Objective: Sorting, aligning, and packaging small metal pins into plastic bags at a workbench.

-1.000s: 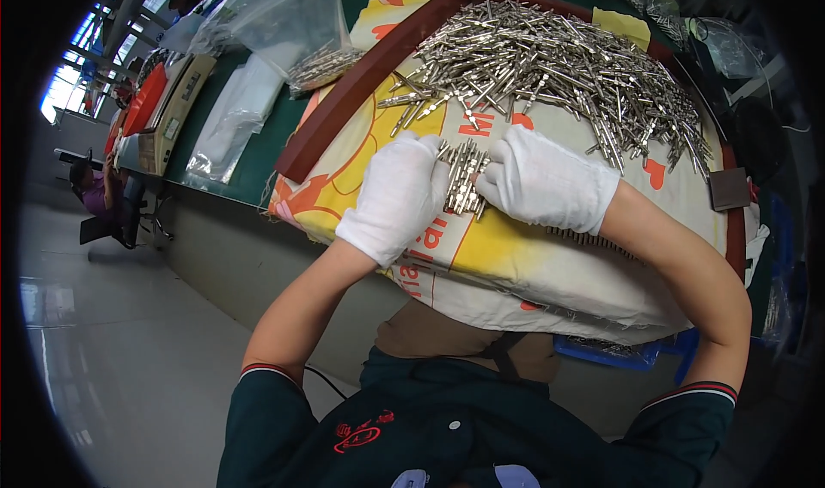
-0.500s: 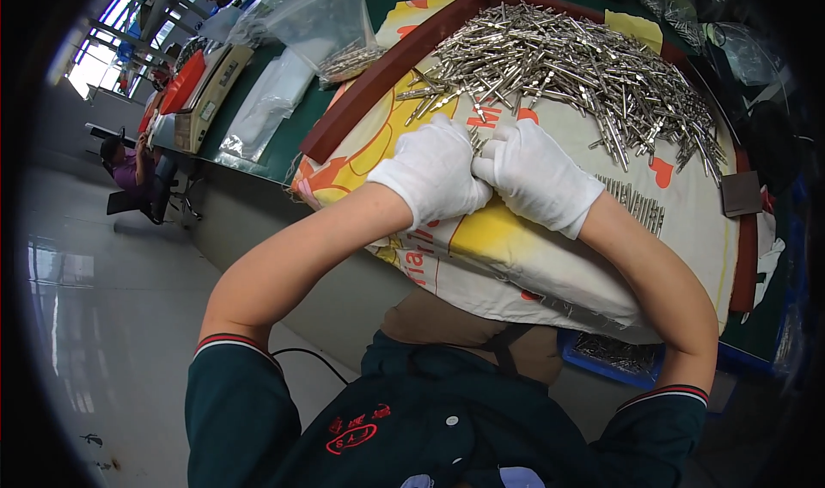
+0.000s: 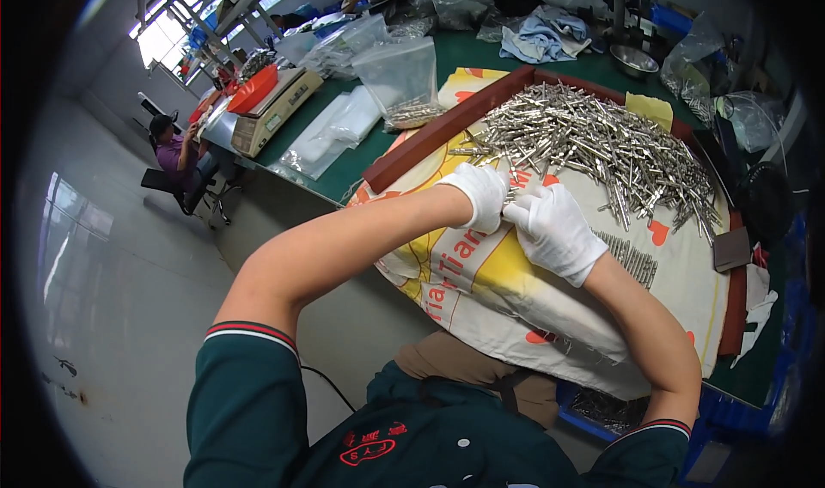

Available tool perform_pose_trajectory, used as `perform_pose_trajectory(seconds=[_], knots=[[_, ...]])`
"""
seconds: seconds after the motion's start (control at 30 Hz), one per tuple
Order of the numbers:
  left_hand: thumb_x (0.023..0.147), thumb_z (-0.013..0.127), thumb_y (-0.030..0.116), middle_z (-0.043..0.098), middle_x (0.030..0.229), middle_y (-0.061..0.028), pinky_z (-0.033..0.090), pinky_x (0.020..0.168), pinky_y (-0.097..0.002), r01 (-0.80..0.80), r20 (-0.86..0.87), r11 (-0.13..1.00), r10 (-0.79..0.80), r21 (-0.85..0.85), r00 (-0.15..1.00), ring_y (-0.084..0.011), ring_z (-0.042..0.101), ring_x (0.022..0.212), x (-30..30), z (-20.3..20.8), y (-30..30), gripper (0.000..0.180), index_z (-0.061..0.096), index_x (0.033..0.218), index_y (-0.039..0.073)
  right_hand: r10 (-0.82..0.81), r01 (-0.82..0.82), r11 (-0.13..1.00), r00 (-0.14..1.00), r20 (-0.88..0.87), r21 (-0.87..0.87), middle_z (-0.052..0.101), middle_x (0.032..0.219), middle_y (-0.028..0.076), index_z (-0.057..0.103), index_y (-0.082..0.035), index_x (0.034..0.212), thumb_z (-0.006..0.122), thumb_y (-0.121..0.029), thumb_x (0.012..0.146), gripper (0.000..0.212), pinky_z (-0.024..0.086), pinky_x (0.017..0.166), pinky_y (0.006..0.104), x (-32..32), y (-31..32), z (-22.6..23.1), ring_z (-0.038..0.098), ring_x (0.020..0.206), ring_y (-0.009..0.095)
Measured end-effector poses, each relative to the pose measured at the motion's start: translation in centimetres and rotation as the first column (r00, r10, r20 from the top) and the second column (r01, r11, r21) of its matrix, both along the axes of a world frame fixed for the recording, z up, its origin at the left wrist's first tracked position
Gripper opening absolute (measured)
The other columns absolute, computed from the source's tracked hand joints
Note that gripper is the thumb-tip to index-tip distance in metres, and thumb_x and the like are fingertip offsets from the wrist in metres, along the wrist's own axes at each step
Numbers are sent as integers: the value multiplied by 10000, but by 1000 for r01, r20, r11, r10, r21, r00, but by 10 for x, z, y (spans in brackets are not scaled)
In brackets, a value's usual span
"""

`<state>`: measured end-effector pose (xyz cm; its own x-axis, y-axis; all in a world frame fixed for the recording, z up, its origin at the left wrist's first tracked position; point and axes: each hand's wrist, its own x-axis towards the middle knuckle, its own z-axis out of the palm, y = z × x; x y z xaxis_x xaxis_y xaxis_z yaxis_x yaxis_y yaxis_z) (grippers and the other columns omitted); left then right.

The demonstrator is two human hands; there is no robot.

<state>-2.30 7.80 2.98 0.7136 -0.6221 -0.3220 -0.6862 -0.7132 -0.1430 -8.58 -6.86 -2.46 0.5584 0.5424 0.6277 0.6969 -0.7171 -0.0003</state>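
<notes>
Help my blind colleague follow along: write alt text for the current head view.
A person's white-gloved left hand and right hand sit close together over a printed cloth, metal pins showing between them. Beyond lies a pin heap; a neat pin row sits beside the right hand.

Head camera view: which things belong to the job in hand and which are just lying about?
In the job:
left hand and right hand
metal parts between them
piled parts
lined-up parts
printed cloth beneath
red-brown frame

Apparently just lying about:
light-blue cloth
metal bowl
red tray
</notes>
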Motion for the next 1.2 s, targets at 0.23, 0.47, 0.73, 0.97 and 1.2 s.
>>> perform_pose_trajectory(seconds=[0.23,0.47,0.73,0.97,1.2], knots=[[693,678,162,686,971,-211,525,766,-406,66,15,994,-68,91,998,-341,679,899,20,0,-2,482,561,1101,-65,-92,61,979,983,159,193,550,705,40,562,-111,803,626,-65,695,134,416,621,376,0,-9,16,558,701,244],[678,708,121,689,921,-182,540,736,-413,135,16,980,-138,148,990,-333,677,873,34,6,-5,263,703,929,44,-232,162,955,929,287,248,577,703,18,615,-107,865,623,-48,710,165,431,622,370,13,-41,20,561,696,231],[722,634,70,648,751,-148,500,626,-399,427,347,878,-477,216,807,-297,672,723,16,-10,-4,36,645,753,55,-295,259,955,893,340,147,542,675,19,566,-134,769,603,-80,703,93,417,602,349,10,-57,20,560,677,211],[751,590,105,577,606,-16,377,477,-337,408,504,783,-617,469,604,-189,618,542,1,3,3,229,591,967,29,-305,273,952,878,368,137,530,659,22,551,-115,740,606,-95,707,68,424,596,353,13,-62,24,561,666,218],[819,512,143,627,733,-151,508,724,-442,306,399,492,-859,815,320,-273,619,666,-14,5,-9,174,629,882,29,-321,280,947,849,420,158,519,646,16,540,-119,728,612,-96,711,78,414,569,349,17,-67,22,552,637,210]])
